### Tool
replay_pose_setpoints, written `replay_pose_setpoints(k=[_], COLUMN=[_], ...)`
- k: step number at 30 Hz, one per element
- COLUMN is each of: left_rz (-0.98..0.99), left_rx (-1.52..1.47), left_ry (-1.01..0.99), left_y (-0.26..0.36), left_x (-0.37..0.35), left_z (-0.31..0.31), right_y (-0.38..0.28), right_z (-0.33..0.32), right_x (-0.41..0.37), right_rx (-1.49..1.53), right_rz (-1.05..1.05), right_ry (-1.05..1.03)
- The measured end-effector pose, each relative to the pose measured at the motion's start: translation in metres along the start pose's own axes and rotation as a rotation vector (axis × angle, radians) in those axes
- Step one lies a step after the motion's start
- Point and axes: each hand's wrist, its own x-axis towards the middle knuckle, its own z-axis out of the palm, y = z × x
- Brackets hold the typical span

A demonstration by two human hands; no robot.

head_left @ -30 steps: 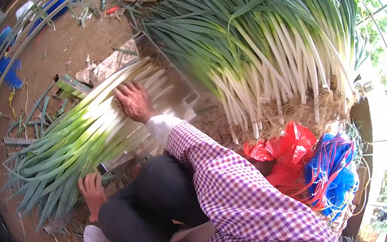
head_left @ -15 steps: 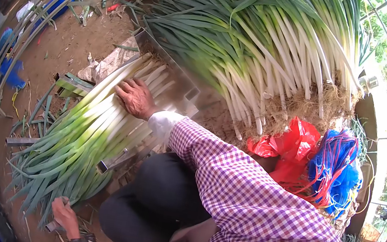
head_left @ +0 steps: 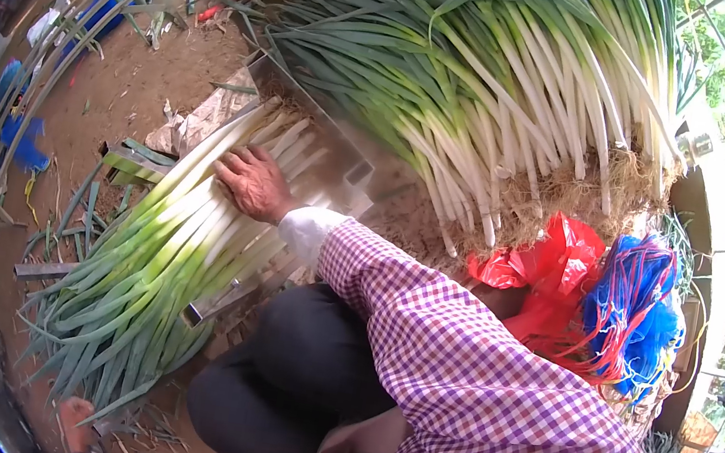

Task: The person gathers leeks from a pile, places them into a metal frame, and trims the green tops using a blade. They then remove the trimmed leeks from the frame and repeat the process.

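Observation:
A bunch of long green onions lies across a metal frame, white ends toward the frame's upper plate and green leaves hanging toward the lower left. My right hand rests palm down on the white stalks, its fingers spread over them and touching. Down at the leaf tips, my left hand shows small and partly blurred near the image edge. Its fingers are hard to make out, and whether it grips a leaf does not show. My dark-trousered knees are bent beside the frame.
A large heap of green onions with roots lies at the upper right. Below it are a red plastic bag and a blue bundle of netting and cords. Scraps of leaf and plastic litter the soil on the left.
My left hand has moved down and left, along the leaf tips toward the image edge. My right hand stays on the stalks.

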Motion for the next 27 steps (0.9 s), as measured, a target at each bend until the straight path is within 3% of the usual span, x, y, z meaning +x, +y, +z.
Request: replay_pose_setpoints(k=[1, 4, 5, 6, 7, 9, 11, 12, 14, 16, 21, 24, 27], left_rz=[0.050, 0.041, -0.056, -0.153, -0.059, -0.235, -0.142, -0.120, -0.267, -0.342, -0.297, -0.197, -0.067], left_rx=[-0.102, -0.658, -0.649, -0.645, -1.051, -0.824, -0.621, -0.636, -1.014, -1.116, -1.164, -1.304, -1.117], left_ry=[0.051, -0.052, 0.003, 0.058, -0.216, -0.002, 0.072, 0.087, 0.040, -0.022, 0.031, 0.237, 0.659], left_y=[-0.037, -0.104, -0.097, -0.036, -0.055, -0.034, -0.021, -0.013, 0.022, 0.078, 0.143, 0.158, 0.180], left_x=[0.001, -0.008, -0.042, -0.095, -0.108, -0.147, -0.167, -0.174, -0.197, -0.202, -0.173, -0.140, -0.103], left_z=[0.013, 0.085, 0.095, 0.103, 0.120, 0.174, 0.222, 0.245, 0.274, 0.279, 0.288, 0.292, 0.286], right_y=[0.002, 0.006, 0.009, 0.016, 0.025, 0.020, 0.013, 0.015, 0.015, 0.008, 0.003, 0.000, 0.000], right_z=[0.000, 0.006, 0.006, 0.024, 0.037, 0.031, 0.015, 0.016, 0.010, 0.005, 0.002, 0.001, 0.000], right_x=[-0.001, -0.004, -0.007, -0.015, -0.022, -0.018, -0.011, -0.009, -0.007, -0.003, -0.002, -0.001, -0.001], right_rx=[0.000, -0.036, 0.041, 0.094, 0.046, 0.007, 0.026, -0.042, -0.106, -0.095, -0.142, -0.157, -0.146], right_rz=[-0.006, -0.018, -0.008, 0.041, -0.030, -0.053, 0.000, -0.047, -0.081, -0.065, -0.078, -0.073, -0.086], right_ry=[0.012, 0.024, 0.034, 0.003, -0.031, -0.009, -0.102, -0.071, -0.108, -0.146, -0.159, -0.155, -0.148])
